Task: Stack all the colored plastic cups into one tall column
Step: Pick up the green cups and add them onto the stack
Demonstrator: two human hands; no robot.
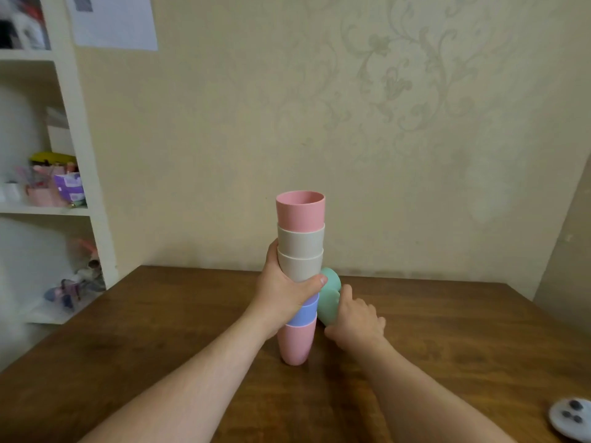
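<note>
A tall column of nested cups [300, 238] stands on the wooden table [160, 330]: pink at the bottom, blue above it, two beige ones, pink on top. My left hand [284, 290] is wrapped around the column's middle. Just right of the column, a green cup [329, 295] is tilted on its side, and my right hand [356, 316] grips it from the right. The green cup touches or nearly touches the column's side.
A white round controller [571, 417] lies at the table's front right corner. A white shelf unit [80, 155] with assorted items stands to the left. The wall runs right behind the table's far edge.
</note>
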